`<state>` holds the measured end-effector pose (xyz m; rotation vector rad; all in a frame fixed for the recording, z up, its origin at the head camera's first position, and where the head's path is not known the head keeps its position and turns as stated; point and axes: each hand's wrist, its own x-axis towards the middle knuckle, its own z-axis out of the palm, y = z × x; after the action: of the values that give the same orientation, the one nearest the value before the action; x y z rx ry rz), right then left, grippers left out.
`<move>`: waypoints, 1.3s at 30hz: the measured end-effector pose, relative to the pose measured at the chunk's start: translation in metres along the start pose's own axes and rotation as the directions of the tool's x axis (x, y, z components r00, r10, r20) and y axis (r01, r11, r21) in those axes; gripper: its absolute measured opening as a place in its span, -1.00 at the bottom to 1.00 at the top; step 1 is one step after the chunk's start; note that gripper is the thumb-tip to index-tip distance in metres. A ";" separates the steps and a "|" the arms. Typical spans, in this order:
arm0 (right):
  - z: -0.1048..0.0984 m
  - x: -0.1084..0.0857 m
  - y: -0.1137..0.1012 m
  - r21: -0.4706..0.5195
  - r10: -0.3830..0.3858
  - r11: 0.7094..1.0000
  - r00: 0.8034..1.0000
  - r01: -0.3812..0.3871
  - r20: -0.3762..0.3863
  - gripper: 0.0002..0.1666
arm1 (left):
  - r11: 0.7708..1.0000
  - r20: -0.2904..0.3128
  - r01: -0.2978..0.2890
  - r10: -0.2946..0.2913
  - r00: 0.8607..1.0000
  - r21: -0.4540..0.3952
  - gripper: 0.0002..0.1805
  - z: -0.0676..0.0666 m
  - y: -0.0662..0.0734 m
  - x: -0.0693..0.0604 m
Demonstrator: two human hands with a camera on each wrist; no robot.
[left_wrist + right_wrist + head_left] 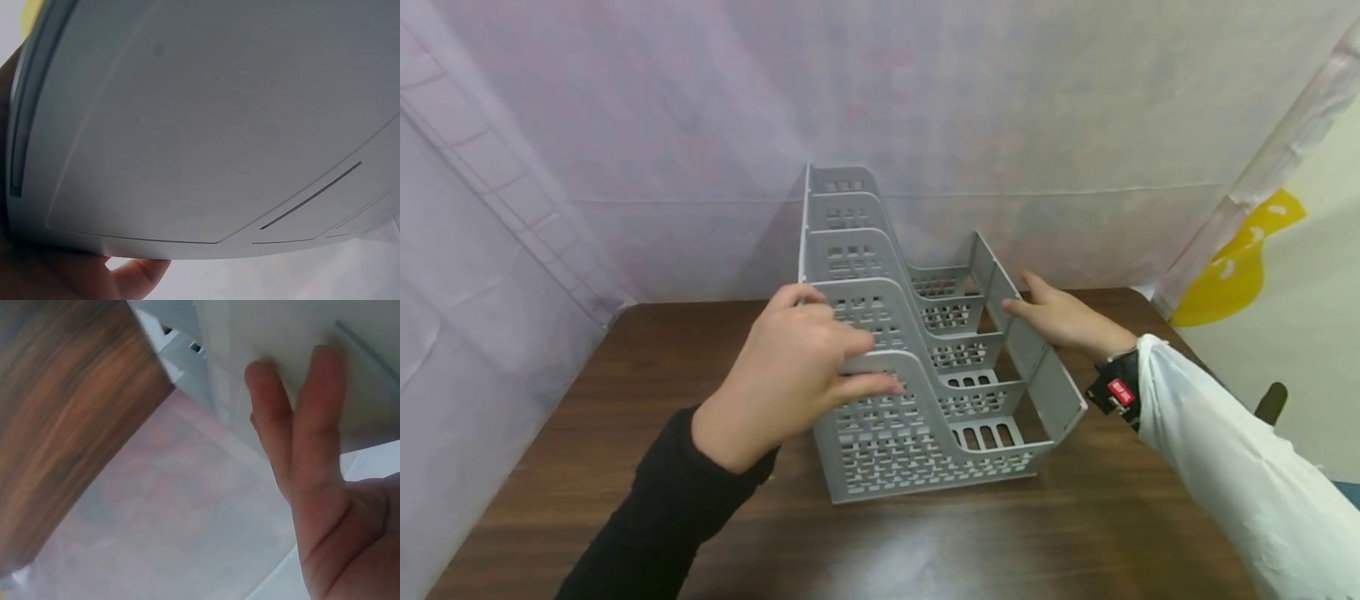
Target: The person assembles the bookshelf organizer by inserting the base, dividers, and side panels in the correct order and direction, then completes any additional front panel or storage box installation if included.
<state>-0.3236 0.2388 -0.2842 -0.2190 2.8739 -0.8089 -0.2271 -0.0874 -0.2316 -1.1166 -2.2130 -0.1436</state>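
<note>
A grey plastic file organizer with several slots and perforated dividers stands on the brown table. Its back panel is on the left and rises higher than the low front on the right. My left hand grips the upper near corner, thumb lying over the nearest divider and fingers at the panel's top edge. On the other side, my right hand touches the outside of the low front wall. In the right wrist view two straight fingers press on that wall.
The wood-grain table extends around the organizer. A whitish sheet hangs close behind it, and another covers the left side. Beyond the table's right edge is a yellow shape.
</note>
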 end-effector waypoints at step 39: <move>0.010 0.045 -0.009 -0.170 0.050 0.984 0.999 -0.049 0.001 -0.21 | 0.993 -0.097 -0.110 0.105 0.990 -0.039 -0.51 -0.006 -0.005 -0.007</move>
<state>-0.3646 0.2184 -0.2923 -0.1669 2.9313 -0.5542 -0.2245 -0.0973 -0.2301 -1.2253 -2.0703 -0.1962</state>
